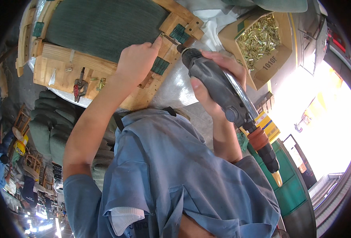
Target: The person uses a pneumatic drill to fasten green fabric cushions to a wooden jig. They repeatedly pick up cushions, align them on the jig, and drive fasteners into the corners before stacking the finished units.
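1. Room: to your right, a bright opening (pixel 322 123) washed out by daylight; beside it, a green panel (pixel 288 184). To your far left, other people (pixel 21 144) and wooden chair-like frames, small and bent by the lens.
2. Wooden frame (pixel 118 99), pale timber and board, directly before you; it serves as the surface for the loose pieces.
3. Dark green fabric panel (pixel 108 27), spanning the middle of that frame.
4. Stack of grey-green cushions (pixel 46 123), to the left of your body, below the frame.
5. Clear plastic sheeting (pixel 179 85), glossy and creased, showing beside the frame's right edge.
6. Cardboard box (pixel 276 61), flaps open, right of the frame, filled with brass-coloured fasteners (pixel 258 37).
7. Power tool (pixel 219 83), grey and black with an orange collar and yellow tail end, slanting across your right side; its nose points to the frame's right-hand corner.
8. Your hands, apart: the right hand (pixel 203 93) is wrapped round the tool's body; the left hand (pixel 136 59) reaches over the frame, index finger at that corner near the bit. Whether it pinches anything, you cannot tell.
9. Red-handled hand tool (pixel 79 87), lying on the board.
10. Loose brass-coloured pieces (pixel 101 84), just beside it.
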The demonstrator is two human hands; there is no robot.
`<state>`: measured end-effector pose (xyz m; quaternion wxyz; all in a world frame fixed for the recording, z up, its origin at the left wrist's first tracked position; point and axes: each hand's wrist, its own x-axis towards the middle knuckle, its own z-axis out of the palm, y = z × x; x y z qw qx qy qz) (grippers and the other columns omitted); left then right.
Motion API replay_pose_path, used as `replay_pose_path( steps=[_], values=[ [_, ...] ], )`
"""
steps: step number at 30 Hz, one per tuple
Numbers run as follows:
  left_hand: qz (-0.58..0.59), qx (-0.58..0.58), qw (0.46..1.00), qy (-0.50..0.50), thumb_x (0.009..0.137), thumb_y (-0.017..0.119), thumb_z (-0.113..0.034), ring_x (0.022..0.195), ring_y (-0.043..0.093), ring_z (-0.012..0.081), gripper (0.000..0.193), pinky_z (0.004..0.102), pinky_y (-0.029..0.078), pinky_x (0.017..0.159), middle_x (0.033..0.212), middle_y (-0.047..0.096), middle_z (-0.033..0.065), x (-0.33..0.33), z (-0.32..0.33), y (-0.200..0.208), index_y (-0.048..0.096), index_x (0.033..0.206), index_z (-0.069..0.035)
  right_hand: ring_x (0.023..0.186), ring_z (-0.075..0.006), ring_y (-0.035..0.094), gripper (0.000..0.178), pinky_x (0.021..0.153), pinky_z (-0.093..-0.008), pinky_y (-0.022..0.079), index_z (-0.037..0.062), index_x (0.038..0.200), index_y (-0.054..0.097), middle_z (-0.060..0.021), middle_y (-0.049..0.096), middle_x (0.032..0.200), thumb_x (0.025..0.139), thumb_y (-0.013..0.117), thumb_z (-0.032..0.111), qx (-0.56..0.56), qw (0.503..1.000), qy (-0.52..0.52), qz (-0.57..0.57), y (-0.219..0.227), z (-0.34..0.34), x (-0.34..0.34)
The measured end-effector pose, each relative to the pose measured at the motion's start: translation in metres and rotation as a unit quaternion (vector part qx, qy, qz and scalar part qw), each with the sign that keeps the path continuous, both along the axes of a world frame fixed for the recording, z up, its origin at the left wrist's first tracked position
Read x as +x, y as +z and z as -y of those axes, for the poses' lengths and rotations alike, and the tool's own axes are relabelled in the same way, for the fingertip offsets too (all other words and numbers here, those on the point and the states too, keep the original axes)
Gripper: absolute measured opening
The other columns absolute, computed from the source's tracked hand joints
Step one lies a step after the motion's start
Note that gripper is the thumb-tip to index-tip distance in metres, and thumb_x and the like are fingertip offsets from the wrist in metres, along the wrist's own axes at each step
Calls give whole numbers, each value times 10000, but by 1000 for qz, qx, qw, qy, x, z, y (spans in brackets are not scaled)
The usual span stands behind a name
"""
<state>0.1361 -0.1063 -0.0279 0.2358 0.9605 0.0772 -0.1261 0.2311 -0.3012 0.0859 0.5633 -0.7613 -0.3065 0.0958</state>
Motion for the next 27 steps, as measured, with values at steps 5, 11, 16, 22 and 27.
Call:
replay_pose_path(
  steps=[5,11,16,22,27],
  values=[
    [-19,-48,999,-8,977,617,-97,903,744,347,550,470,612,786,1002,738,103,5,-13,-2,589,1522,-167,1015,-252,740,524,887,-355,600,-9,1230,636,-176,746,1191,813,896,174,20,999,0,32,-12,-1,3],
    [-32,-61,997,-18,995,595,-103,931,740,346,533,473,602,794,1001,737,107,9,-17,0,587,1524,-167,991,-229,739,510,862,-337,598,-2,1222,642,-165,753,1167,823,898,185,3,999,-7,33,-14,-6,4],
    [-40,-66,997,-24,995,616,-99,934,751,331,515,464,618,797,1013,746,114,10,-19,0,596,1508,-134,1022,-215,736,552,888,-327,593,15,1265,583,-152,749,1181,828,897,140,-73,997,-12,37,-2,-16,-4],
    [73,-122,990,26,1005,630,-101,903,760,316,508,455,625,780,997,751,112,-5,-16,-3,594,1511,-115,1056,-208,720,658,935,-330,581,26,1290,479,-139,727,1218,807,912,135,-120,991,-25,46,1,-36,-13],
    [-35,-494,777,389,1116,551,-170,794,739,215,412,363,600,693,930,751,97,-48,-1,29,584,1510,-53,1036,-221,741,564,920,-344,599,44,1261,541,-134,703,1214,805,873,28,-77,996,-17,-29,-6,-42,2]
  ],
)
